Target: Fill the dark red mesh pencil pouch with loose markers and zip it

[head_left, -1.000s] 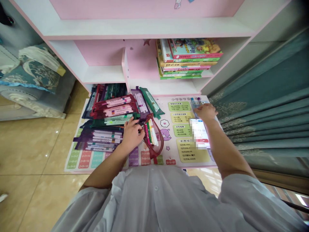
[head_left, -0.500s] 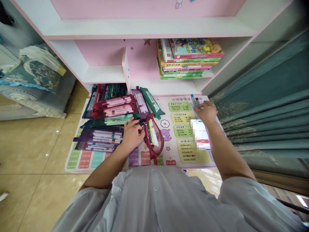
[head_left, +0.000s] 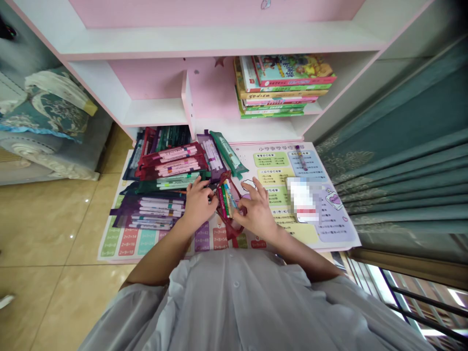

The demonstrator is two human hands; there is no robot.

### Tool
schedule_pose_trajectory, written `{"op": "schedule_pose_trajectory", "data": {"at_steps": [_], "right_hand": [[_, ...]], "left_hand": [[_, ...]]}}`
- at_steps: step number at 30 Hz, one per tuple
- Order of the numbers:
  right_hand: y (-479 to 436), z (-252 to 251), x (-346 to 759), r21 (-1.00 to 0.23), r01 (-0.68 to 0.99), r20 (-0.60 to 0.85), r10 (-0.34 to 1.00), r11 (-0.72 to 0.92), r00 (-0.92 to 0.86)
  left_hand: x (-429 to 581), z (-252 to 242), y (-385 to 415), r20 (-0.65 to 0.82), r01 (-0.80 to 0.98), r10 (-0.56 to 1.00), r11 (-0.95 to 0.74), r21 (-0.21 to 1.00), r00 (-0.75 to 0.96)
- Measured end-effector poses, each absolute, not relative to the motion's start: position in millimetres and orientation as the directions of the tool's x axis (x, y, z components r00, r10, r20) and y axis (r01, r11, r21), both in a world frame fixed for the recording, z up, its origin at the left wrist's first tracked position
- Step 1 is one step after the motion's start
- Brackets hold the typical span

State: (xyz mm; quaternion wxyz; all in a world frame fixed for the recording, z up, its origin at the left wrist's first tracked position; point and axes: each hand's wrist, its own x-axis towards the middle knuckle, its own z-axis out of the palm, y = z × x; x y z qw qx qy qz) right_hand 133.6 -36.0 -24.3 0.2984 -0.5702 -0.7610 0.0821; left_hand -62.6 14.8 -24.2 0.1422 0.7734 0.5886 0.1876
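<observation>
The left hand [head_left: 199, 204] pinches a marker-filled red mesh pouch [head_left: 228, 207]; whether the spread right hand [head_left: 257, 209] grips it cannot be told. Filled plastic-and-mesh pencil pouches [head_left: 171, 161] lie stacked to the left, and one loose purple-capped marker [head_left: 301, 157] lies apart on the printed pastel wall-chart mat [head_left: 270, 158].

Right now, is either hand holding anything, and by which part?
Both hands seem to hold the red mesh pouch by its opposite sides: the left hand at its left edge, the right hand at its right.

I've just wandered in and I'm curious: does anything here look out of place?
One marker lies by itself on the upper right of the printed maths chart. It looks stray because the other pens are bundled in pen pouches heaped on the chart's left side.
</observation>
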Motion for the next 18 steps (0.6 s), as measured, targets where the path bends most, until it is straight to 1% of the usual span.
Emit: {"op": "schedule_pose_trajectory", "data": {"at_steps": [7, 10, 13, 15, 18], "right_hand": [[-29.7, -28.4, 125.5, -0.38, 0.854, 0.288, 0.923, 0.355, -0.255], [-24.0, -24.2, 137.9, -0.395, 0.842, 0.297, 0.919, 0.366, -0.261], [-9.4, -16.1, 163.4, -0.415, 0.85, 0.333, 0.924, 0.325, -0.19], [4.2, -10.7, 185.8, -0.402, 0.874, 0.349, 0.928, 0.272, -0.128], [27.5, -6.6, 222.6, -0.347, 0.93, 0.324, 0.946, 0.123, -0.004]], "left_hand": [[-63.7, -25.5, 14.3, 0.14, 0.852, 0.962, -0.274, 0.446, 0.236], [-63.0, -24.0, 14.0, 0.128, 0.853, 0.963, -0.269, 0.447, 0.237], [-62.3, -22.8, 13.9, 0.116, 0.857, 0.966, -0.26, 0.445, 0.233], [-62.1, -22.9, 14.0, 0.114, 0.856, 0.966, -0.258, 0.448, 0.232], [-62.1, -23.7, 14.3, 0.115, 0.852, 0.966, -0.259, 0.455, 0.231]]}}
